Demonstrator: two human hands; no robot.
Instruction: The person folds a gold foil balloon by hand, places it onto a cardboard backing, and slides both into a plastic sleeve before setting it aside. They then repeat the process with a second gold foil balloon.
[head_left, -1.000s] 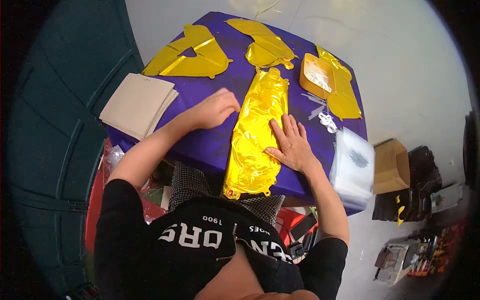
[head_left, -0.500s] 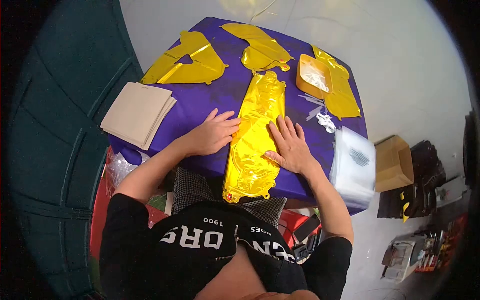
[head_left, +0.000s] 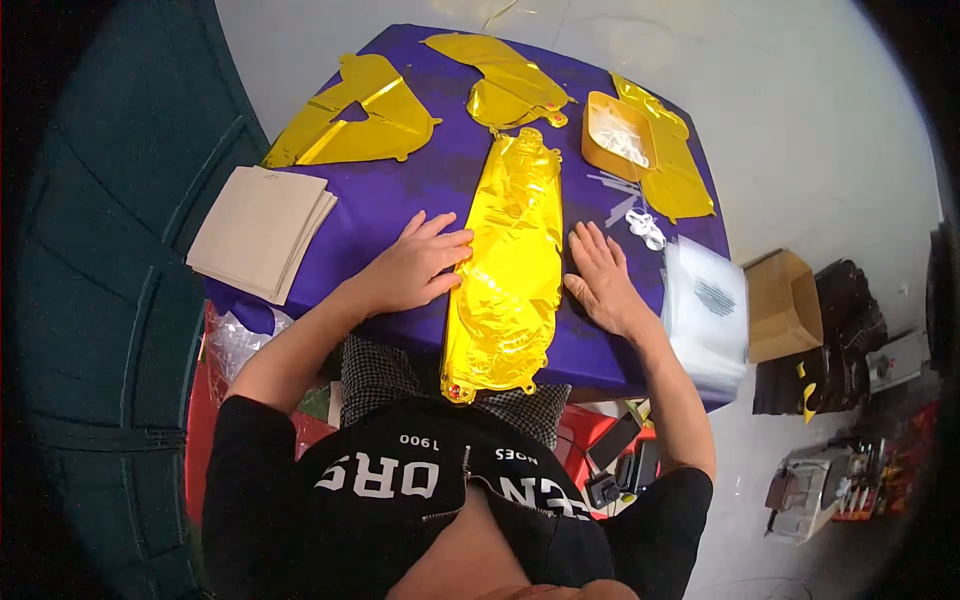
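A folded gold foil balloon (head_left: 512, 255) lies lengthwise on the purple-covered table (head_left: 390, 190), its near end reaching the front edge. My left hand (head_left: 415, 265) rests at the balloon's left side, fingers apart and fingertips touching its edge. On the right, my right hand (head_left: 605, 280) lies flat on the cloth just beside the balloon, fingers stretched out and holding nothing. Flat gold foil balloons, one with a triangular opening (head_left: 390, 120) and one curved (head_left: 500, 80), lie at the back.
Tan paper sheets (head_left: 255, 230) are stacked at left. At right are a yellow tub (head_left: 590, 150) of white pieces, another gold balloon (head_left: 675, 185), white ribbon (head_left: 645, 229), and clear plastic bags (head_left: 705, 310). A cardboard box (head_left: 785, 305) stands beyond the table's right edge.
My right hand has slid off the balloon to the right, onto the cloth. My left hand has stayed at the balloon's left edge. The whole view has shifted slightly.
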